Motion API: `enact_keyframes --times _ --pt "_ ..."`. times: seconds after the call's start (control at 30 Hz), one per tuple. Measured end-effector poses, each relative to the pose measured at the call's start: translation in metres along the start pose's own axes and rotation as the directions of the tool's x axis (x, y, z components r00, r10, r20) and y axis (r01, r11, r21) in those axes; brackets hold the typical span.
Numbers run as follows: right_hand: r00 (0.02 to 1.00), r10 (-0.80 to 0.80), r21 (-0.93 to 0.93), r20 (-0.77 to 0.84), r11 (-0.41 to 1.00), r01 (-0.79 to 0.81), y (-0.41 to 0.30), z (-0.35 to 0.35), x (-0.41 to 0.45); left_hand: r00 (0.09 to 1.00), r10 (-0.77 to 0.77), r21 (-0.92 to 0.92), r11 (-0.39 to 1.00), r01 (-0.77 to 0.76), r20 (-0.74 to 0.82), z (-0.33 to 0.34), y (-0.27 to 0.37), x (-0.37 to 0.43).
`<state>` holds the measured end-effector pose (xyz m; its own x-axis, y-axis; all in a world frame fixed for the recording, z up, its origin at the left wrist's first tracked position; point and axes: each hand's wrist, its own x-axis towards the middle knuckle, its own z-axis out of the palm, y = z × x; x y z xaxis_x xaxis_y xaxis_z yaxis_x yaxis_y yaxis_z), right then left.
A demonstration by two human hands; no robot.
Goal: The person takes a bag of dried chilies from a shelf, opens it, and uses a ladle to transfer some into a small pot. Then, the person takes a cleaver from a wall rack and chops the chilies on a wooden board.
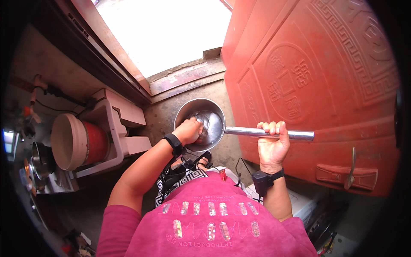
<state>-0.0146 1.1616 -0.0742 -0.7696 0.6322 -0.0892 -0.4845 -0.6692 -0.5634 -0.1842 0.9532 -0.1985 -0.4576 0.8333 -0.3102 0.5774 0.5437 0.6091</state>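
Note:
A deep metal saucepan (215,120), or a large dipper, hangs in front of me, its opening facing up and a shiny inner wall showing. From its right side runs a long tubular metal handle (242,131). My right hand (273,144) is wrapped around this handle towards its far end, palm facing up. My left hand (189,131) reaches over the near left rim into the saucepan with its fingers curled. Whether those fingers hold anything is hidden. The bottom of the saucepan has a wet-looking sheen.
A red embossed door (298,80) with a metal lever handle (352,170) stands at right. Ahead is a raised doorway sill (189,75). To the left, a red and white bucket (96,138) rests in a white sink (119,144), with metal bowls (41,157) beside it.

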Motion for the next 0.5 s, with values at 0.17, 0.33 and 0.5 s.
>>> enact_keyframes --times 0.17,0.33,0.5 --pt "1.0 -0.019 -0.023 0.004 1.0 0.019 0.0 -0.006 0.003 0.993 -0.034 -0.085 0.996 0.024 -0.11 0.009 -0.003 0.003" --pt "1.0 -0.022 0.008 0.007 1.0 0.022 0.0 -0.006 0.005 0.97 -0.09 0.031 0.995 0.099 -0.226 -0.015 0.018 0.0" --pt "1.0 0.005 0.037 0.006 0.999 -0.005 0.002 -0.005 0.007 0.954 -0.248 -0.407 0.864 0.297 0.17 -0.039 0.031 0.005"
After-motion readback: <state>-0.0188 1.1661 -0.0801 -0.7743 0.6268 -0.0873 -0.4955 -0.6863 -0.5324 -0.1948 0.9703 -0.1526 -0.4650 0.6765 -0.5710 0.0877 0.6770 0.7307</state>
